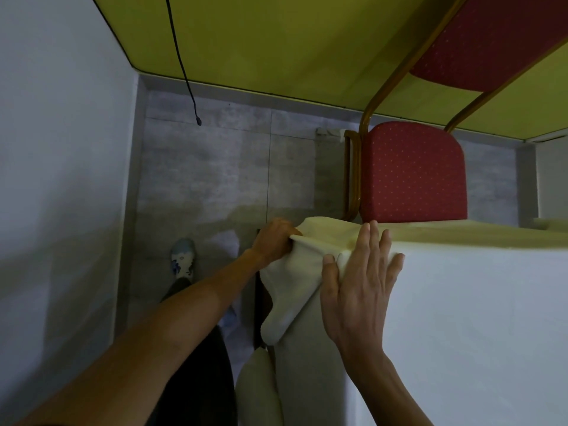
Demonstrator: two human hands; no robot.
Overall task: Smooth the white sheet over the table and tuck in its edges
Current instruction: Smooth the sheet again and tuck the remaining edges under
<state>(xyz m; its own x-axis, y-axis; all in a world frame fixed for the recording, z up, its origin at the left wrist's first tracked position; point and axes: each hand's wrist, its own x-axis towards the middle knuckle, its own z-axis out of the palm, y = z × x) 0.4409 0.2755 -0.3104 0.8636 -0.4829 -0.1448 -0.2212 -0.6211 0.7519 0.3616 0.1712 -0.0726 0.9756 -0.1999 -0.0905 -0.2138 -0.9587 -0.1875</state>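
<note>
You are standing in a narrow space with grey floor tiles (pixel 209 167), a pale wall (pixel 61 149) on your left and a yellow-green wall (pixel 261 41) ahead, from which a black cable (pixel 181 63) hangs loose. A red dotted chair (pixel 412 173) with a golden frame stands just past the far edge of the bench (pixel 261 302), of which only a dark strip shows at the corner under the cloth. The white sheet (pixel 476 318) covers the bench top and spills over its near-left corner, where it bunches into a hanging fold.

Your left hand (pixel 275 239) is at that corner with the grip closed: the fingers are curled around a gathered bunch of the sheet, right at the bench edge. Your right hand (pixel 359 290) lies flat on the sheet just beside the corner, fingers straight and spread, palm pressed down, with the grip fully open and nothing held in it. The thumb sits against the fold that the other hand is gripping. The two hands are close together but not touching.

Below your left forearm you can see a dark trouser leg (pixel 196 379) and a light patterned shoe (pixel 183 256) on the tiles.
</note>
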